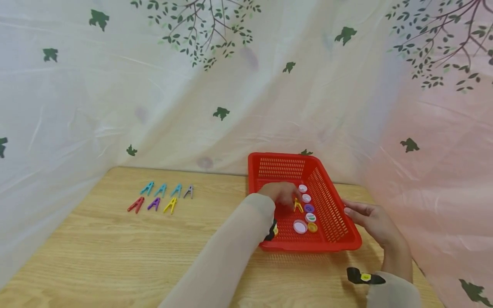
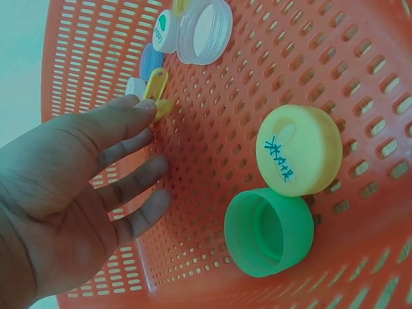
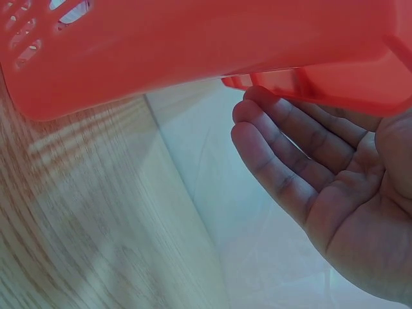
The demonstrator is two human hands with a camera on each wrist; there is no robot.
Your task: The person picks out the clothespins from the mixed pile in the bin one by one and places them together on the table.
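My left hand [image 1: 280, 192] reaches down inside the red plastic basket [image 1: 308, 246]. Thumb and index finger pinch one end of a yellow clothespin [image 2: 156, 84], while the other fingers are loosely spread. Around it lie bottle caps: a clear ring-like cap [image 2: 206, 31], a white one [image 2: 165, 32] and a blue-purple one [image 1: 309, 208]. Closer to the left wrist camera are a yellow cap [image 2: 299, 151] with handwriting and a green cap [image 2: 273, 232]. At the basket's right side my right hand [image 1: 375, 222] holds the rim, fingers underneath and thumb above.
Several clothespins lie in two rows on the wooden table [image 1: 127, 248] at left, among them a red one [image 1: 136, 205], a purple one [image 1: 154, 204] and a yellow one [image 1: 170, 205]. A leaf-patterned sheet [image 1: 185, 107] hangs behind the table.
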